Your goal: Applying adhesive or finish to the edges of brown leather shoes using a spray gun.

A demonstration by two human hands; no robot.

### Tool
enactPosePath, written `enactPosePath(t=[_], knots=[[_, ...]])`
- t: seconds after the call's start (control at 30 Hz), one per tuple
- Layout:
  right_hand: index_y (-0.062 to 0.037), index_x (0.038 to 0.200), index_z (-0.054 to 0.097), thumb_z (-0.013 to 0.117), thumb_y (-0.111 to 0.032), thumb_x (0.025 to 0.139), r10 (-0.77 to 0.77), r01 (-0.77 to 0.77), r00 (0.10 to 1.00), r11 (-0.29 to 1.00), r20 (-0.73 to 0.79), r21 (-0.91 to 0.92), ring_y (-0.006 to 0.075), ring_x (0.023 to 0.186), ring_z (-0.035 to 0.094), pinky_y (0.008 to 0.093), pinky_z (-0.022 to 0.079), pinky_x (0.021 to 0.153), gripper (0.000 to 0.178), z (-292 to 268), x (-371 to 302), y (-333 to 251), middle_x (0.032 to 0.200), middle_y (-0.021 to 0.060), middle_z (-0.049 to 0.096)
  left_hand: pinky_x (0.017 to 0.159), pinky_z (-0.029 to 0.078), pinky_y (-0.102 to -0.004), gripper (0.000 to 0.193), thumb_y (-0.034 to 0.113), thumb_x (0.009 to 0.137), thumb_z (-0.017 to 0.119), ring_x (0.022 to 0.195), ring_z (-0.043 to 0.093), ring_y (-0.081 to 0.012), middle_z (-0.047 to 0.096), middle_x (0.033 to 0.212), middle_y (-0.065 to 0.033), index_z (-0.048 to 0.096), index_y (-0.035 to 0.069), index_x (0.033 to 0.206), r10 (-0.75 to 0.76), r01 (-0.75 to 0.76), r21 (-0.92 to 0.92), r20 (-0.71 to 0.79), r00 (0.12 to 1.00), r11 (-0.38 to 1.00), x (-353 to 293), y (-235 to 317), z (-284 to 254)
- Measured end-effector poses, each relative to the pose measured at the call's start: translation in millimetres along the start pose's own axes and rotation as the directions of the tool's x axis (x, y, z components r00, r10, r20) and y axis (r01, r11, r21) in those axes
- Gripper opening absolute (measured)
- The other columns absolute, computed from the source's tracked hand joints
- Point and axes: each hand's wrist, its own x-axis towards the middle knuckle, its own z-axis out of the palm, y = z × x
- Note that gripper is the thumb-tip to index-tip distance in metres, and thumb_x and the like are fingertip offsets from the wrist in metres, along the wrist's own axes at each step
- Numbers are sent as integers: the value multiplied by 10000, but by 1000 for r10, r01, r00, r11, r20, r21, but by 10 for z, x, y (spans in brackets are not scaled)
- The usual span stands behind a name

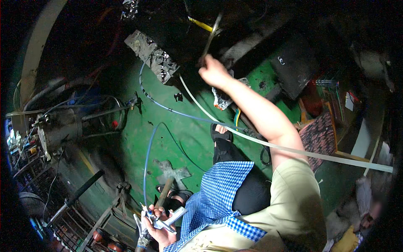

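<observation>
My left hand, at the bottom, is closed around a silver gun-shaped air tool. A thin blue hose runs up from beside it. A wooden stick rises from the same hand; whether the fingers grip it too is unclear. My right arm stretches far forward, and my right hand is closed on a thin metal rod that goes up into the dark. The rod's far end is hard to make out. Below that hand sits a crumpled foil-like piece.
A pale hose and another blue hose cross over the green floor. A foil-covered block stands ahead. Left are a metal cylinder and a metal frame. A patterned board leans at right.
</observation>
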Motion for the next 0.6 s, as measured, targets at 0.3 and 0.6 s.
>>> enactPosePath(t=[0.3, 0.6], knots=[[-55, 1066, 604, 592, -143, 938, -167, 79, 970, 901, 174, 427, 268, 1040, 647, 385, 505, 929, 156, 854, -485, 309, 1049, 132, 674, 913, 502, -400, 539, 499, 1058, 430, 986, 588, -219, 606, 878, -35, 565, 18, 1261, 48, -45, -63, 44, 998, 997, -408, -55, -166], [-19, 1226, 619, 656, -299, 965, -307, 235, 919, 930, 247, 283, 206, 871, 671, 355, 541, 780, 384, 1172, -558, 996, 1002, 84, 704, 934, 512, -467, 523, 515, 1045, 443, 1111, 563, -195, 638, 965, -10, 544, 80, 1318, 103, -89, -110, 133, 986, 990, -799, -111, -598]])
